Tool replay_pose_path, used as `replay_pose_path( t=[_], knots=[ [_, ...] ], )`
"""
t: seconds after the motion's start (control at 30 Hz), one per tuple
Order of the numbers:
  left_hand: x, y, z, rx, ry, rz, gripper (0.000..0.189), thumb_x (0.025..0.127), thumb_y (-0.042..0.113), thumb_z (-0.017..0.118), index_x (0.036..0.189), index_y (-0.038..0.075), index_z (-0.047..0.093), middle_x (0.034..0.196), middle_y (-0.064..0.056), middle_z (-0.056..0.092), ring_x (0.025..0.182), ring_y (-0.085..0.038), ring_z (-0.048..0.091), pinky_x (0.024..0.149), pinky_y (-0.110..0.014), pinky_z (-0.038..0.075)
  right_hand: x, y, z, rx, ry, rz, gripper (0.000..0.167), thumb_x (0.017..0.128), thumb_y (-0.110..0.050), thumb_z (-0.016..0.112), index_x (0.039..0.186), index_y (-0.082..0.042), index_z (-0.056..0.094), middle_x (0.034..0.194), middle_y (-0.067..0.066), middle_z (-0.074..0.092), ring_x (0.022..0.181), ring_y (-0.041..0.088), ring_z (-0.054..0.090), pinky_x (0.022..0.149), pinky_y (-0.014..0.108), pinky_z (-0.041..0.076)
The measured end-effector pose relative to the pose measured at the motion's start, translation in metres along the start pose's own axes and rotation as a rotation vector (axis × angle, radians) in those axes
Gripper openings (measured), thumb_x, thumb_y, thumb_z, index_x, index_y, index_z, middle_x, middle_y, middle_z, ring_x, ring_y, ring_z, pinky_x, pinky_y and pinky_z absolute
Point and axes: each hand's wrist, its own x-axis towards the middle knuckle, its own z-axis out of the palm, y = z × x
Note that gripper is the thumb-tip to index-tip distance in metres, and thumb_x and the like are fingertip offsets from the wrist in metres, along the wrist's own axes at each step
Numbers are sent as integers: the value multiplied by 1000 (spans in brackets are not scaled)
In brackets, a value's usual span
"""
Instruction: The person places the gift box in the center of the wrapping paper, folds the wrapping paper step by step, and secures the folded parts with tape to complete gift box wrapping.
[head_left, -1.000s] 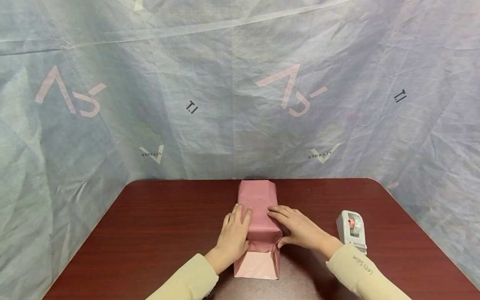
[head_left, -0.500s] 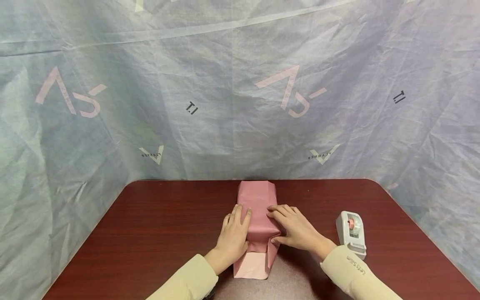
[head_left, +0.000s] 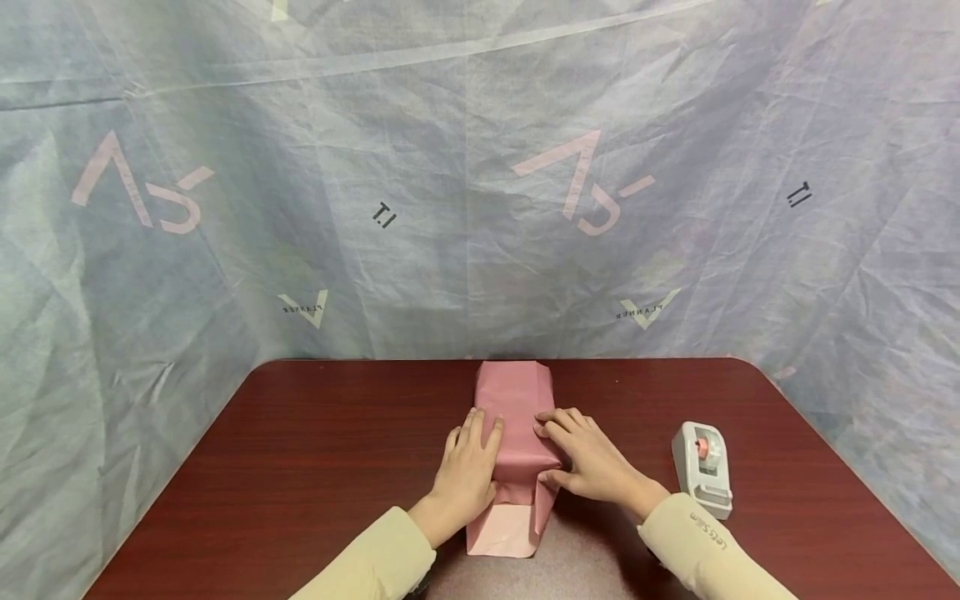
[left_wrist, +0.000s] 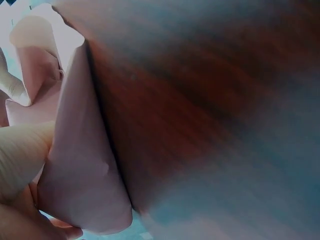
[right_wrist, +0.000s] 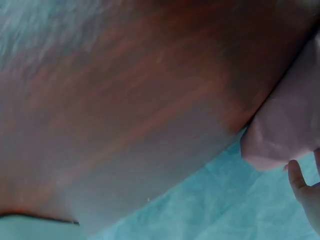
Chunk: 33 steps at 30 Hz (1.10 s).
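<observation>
A pink paper-wrapped parcel point(head_left: 516, 417) lies lengthwise at the middle of the table; its contents are hidden. At its near end a paler flap point(head_left: 501, 531) lies out flat, and a pink side fold point(head_left: 543, 506) stands up at the right. My left hand point(head_left: 463, 471) rests along the parcel's left edge, fingers extended over the top, thumb at the near end. From the right, my right hand point(head_left: 588, 458) lays its fingertips on top, while its thumb point(left_wrist: 16, 91) presses the side fold inward. The right wrist view catches the parcel's far corner point(right_wrist: 270, 135) beside the fingers.
A white tape dispenser point(head_left: 703, 471) with a small roll stands right of my right hand, close to the sleeve. The dark red table point(head_left: 337, 450) has rounded far corners. A grey printed cloth point(head_left: 450, 167) hangs behind it and at both sides.
My right thumb has moved left, folding the right side of the paper inward over the pale flap. The right forearm has shifted slightly left. My left hand and the parcel's body stay put.
</observation>
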Motion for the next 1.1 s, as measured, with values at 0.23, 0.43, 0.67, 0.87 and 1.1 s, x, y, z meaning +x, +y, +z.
replay_pose_path(
  t=[0.23,0.43,0.67,0.87,1.1],
  knots=[
    [0,-1,-2,-7,-16,4,90,66,33,79,139,8,34,140,-21,33,132,-34,32,99,-45,34,3,4,-8,118,-37,-11,55,66,-38,78,111,-11,61,123,5,54,108,20,48,81,40,41],
    [0,-2,-4,-15,-18,-2,88,66,31,79,139,8,35,140,-22,33,132,-34,32,99,-45,35,2,6,-6,72,-47,-43,59,67,-44,75,114,-12,60,125,3,52,106,15,47,80,37,42],
    [1,0,-3,-17,-5,-9,89,64,30,81,138,8,36,138,-22,34,131,-34,34,98,-44,35,2,8,-2,-104,-60,-60,78,53,-55,77,117,-15,56,125,3,51,108,19,47,86,41,40],
    [1,3,-4,-2,2,-15,88,64,29,81,137,7,37,137,-22,34,130,-34,34,96,-43,36,4,4,1,-163,-67,-48,72,56,-49,80,115,-15,55,124,3,49,107,20,46,87,43,39],
    [1,4,-4,58,5,6,88,64,33,80,137,6,37,136,-22,36,130,-35,35,95,-42,37,4,3,6,-183,-35,-25,71,56,-50,79,112,-15,55,121,3,50,104,20,46,86,43,37]
  ],
)
